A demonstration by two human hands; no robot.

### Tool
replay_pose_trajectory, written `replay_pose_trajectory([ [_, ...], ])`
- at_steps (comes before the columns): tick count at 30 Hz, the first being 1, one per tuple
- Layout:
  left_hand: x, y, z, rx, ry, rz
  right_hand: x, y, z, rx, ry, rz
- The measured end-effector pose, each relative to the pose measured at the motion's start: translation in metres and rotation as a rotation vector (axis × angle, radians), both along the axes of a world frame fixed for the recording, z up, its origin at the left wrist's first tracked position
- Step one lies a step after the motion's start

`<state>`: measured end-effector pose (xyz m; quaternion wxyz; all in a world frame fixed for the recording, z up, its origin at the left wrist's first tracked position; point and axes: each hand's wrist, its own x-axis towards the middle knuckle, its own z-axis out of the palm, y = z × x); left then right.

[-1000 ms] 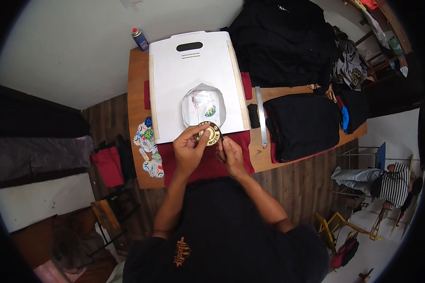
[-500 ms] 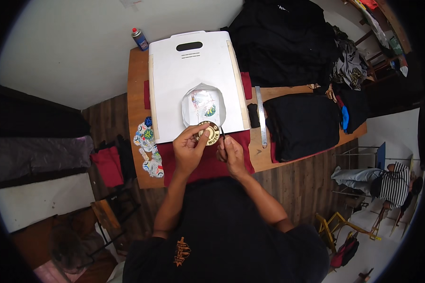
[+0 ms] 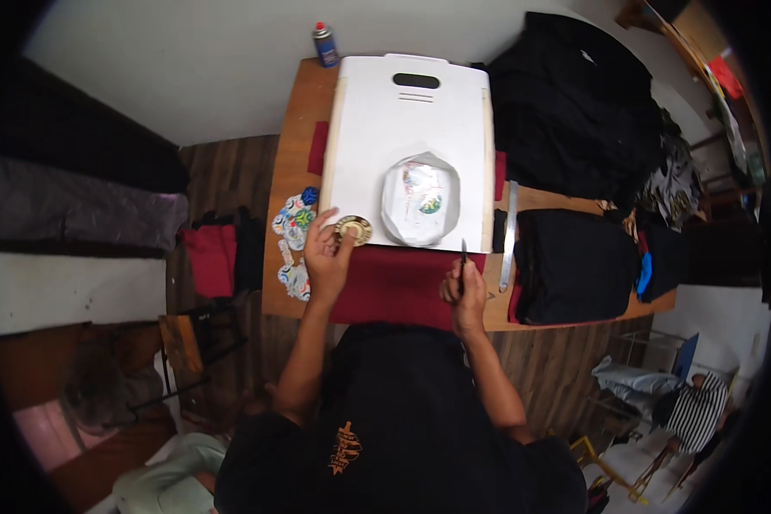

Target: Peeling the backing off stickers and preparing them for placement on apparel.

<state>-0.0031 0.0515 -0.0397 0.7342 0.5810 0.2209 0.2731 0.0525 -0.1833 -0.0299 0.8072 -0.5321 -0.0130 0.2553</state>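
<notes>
Between thumb and fingers of my left hand (image 3: 325, 264) is a round gold-and-dark sticker (image 3: 357, 224), held over the near left corner of the white board (image 3: 368, 128). My right hand (image 3: 466, 300) is closed around a slim dark pointed tool (image 3: 463, 267), its tip upward at the board's near right corner; I cannot make out its exact kind. On the board lies a whitish many-sided shallow bowl (image 3: 390, 206) with colourful printed scraps (image 3: 431, 203) in it. Dark red cloth (image 3: 394, 283) shows under the board's near edge.
Cut-out colourful stickers (image 3: 293, 224) lie on the wooden table (image 3: 295, 128) at left. A spray can (image 3: 325, 47) stands at the far left corner. A metal ruler (image 3: 509, 236) and folded black garments (image 3: 574, 265) are at right, with more black clothing (image 3: 574, 103) behind. A person in stripes (image 3: 696, 417) is far right.
My hands have moved apart: the left with the sticker toward the board's left side, the right with the tool away from the sticker. The whole view has shifted.
</notes>
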Motion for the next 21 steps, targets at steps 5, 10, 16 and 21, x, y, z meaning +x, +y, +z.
replay_pose_trajectory([
  [5, -0.044, 0.065, -0.086, -0.061, 0.231, 0.373, 0.010, -0.009, 0.008, -0.051, -0.021, 0.044],
  [10, -0.067, 0.081, -0.132, -0.168, 0.408, 0.530, 0.015, -0.006, 0.006, -0.078, -0.022, 0.097],
  [16, -0.069, 0.091, -0.185, -0.123, 0.493, 0.590, 0.019, 0.004, 0.015, -0.085, -0.034, 0.122],
  [21, -0.078, 0.075, -0.204, 0.109, 0.468, 0.572, 0.019, -0.004, 0.002, -0.135, -0.007, 0.072],
])
